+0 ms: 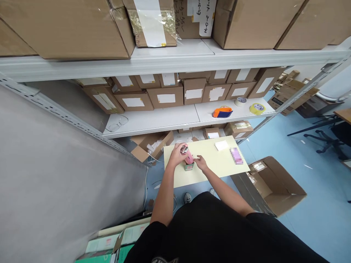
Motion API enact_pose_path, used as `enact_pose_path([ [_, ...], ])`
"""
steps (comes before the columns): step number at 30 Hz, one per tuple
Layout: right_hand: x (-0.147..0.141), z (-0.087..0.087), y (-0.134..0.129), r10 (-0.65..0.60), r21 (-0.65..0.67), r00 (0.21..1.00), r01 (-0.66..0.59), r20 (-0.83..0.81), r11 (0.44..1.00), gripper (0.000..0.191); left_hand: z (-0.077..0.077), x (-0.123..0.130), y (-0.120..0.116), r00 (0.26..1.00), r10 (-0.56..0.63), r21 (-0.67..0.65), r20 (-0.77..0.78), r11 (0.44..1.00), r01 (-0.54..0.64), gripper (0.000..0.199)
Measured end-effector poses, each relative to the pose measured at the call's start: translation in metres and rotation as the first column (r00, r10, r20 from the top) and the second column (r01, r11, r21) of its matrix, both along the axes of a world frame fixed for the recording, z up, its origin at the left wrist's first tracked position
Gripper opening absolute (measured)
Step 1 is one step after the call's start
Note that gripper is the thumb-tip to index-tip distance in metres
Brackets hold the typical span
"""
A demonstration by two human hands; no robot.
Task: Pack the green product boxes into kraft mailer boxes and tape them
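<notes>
My left hand (177, 156) is wrapped round a pink bottle (189, 158) with a shiny silver cap, near its top. The bottle leans a little, and its lower end meets the open top of a small green box (189, 167) on the pale yellow tabletop (208, 168). How far the bottle sits inside the box I cannot tell. Just right of the bottle is my right hand (201, 163), its fingers apart and its thumb pointing at the bottle's lower side. Nothing shows in that hand.
A white item (221, 145) and a blurred purple item (236, 156) lie on the table's right. Behind, a shelf (164, 120) carries cartons, glasses, an orange-and-blue tape dispenser (222, 112) and tape rolls (257, 108). A large open carton (285, 190) stands at right; a grey wall is left.
</notes>
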State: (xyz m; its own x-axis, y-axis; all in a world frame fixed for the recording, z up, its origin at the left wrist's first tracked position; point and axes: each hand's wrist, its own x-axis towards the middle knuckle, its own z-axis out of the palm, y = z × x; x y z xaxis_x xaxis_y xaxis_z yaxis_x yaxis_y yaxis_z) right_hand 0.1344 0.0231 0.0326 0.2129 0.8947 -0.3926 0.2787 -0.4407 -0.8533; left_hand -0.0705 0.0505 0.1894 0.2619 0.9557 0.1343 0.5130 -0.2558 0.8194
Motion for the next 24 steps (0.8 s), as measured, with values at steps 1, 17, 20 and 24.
enact_pose_path([
  [1,-0.0037,-0.0035,0.0015,0.003,-0.012,1.0,-0.002,0.027,1.0,0.038,-0.0029,0.0012,-0.0015,1.0,0.007,0.006,-0.007,1.0,-0.007,0.056],
  [17,-0.0131,-0.0043,0.0011,0.149,0.052,0.946,-0.17,0.287,0.984,0.031,-0.0092,-0.0025,-0.0083,0.999,0.031,0.051,0.015,0.998,-0.031,0.052],
  [20,-0.0119,-0.0048,0.0,0.083,0.097,0.955,-0.115,0.286,0.989,0.012,-0.009,-0.002,-0.0082,0.999,0.034,0.047,0.026,0.998,-0.035,0.053],
  [24,-0.01,-0.0064,-0.0034,0.035,0.106,0.967,-0.064,0.254,0.992,0.018,-0.0072,0.0031,-0.0106,0.999,0.027,0.043,0.032,0.999,-0.028,0.053],
])
